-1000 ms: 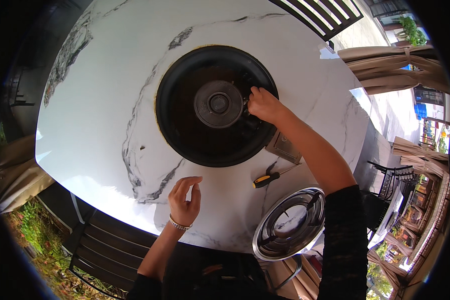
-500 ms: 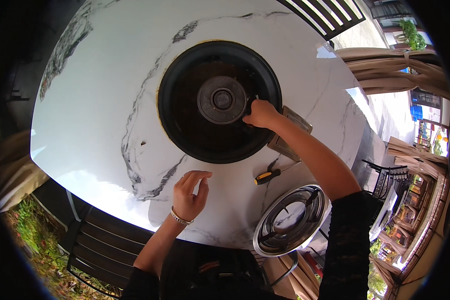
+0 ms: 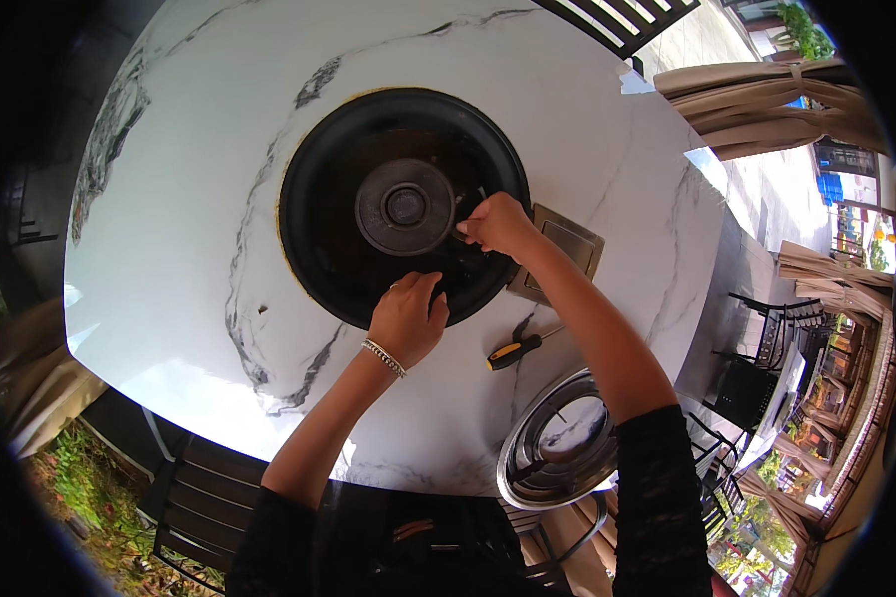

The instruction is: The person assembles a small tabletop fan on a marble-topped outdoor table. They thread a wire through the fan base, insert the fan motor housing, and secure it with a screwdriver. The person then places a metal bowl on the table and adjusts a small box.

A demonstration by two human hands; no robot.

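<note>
A round black basin [image 3: 314, 264] is set into the marbled table, with a dark grey burner [image 3: 378, 214] at its middle. My right hand [image 3: 501, 227] reaches over the basin's right side. Its fingers are pinched together beside the burner; what they grip there is small, dark and mostly hidden. My left hand [image 3: 408, 318], with a bracelet at the wrist, hovers at the basin's near rim. Its fingers are loosely bent, the thumb stands apart, and nothing shows in it. A yellow-and-black screwdriver [image 3: 514, 351] lies on the table below my right forearm.
A shiny metal ring-shaped pan support [image 3: 523, 478] rests at the table's near edge, partly behind my right arm. A metal-framed control plate [image 3: 572, 249] sits right of the basin. Slatted chairs [image 3: 209, 507] stand around the white marbled table [image 3: 179, 269].
My left hand has moved up and forward from the bare tabletop to the basin's near rim. My right hand stays beside the burner, its grip slightly shifted. The whole view has moved a little.
</note>
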